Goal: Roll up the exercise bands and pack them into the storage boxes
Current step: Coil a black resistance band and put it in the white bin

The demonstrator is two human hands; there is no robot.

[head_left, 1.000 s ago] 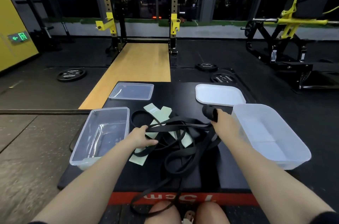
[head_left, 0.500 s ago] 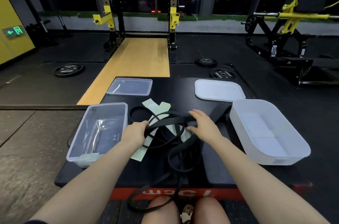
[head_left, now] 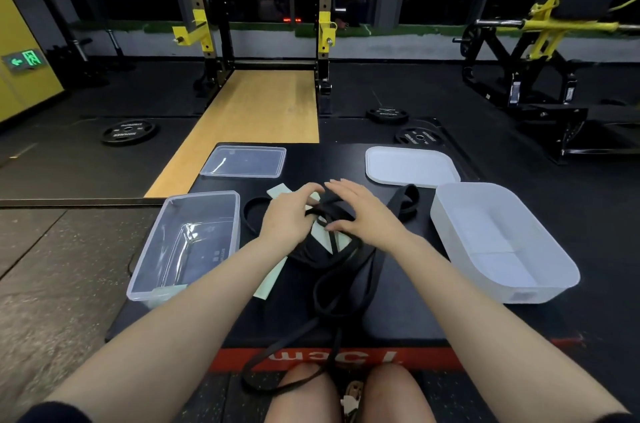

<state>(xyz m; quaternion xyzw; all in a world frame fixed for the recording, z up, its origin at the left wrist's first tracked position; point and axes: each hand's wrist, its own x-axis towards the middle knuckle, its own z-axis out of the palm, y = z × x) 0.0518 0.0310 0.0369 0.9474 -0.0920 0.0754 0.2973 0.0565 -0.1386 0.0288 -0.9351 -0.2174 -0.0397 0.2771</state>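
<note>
Both hands have come together over the tangle since half a second ago. The left hand [head_left: 289, 215] pinches the black band [head_left: 332, 249] with curled fingers, anchoring it, while the right hand [head_left: 360, 215] lies over the bundle, fingers fairly straight and thumb tucked in, probably to start a coil. Pale green bands [head_left: 270, 279] lie beneath. The clear box [head_left: 188, 242] waits left of the hands, the white box [head_left: 498, 242] right, lids beyond. All sits on a black mat [head_left: 398, 315] on a gym floor, squat rack ahead.
</note>
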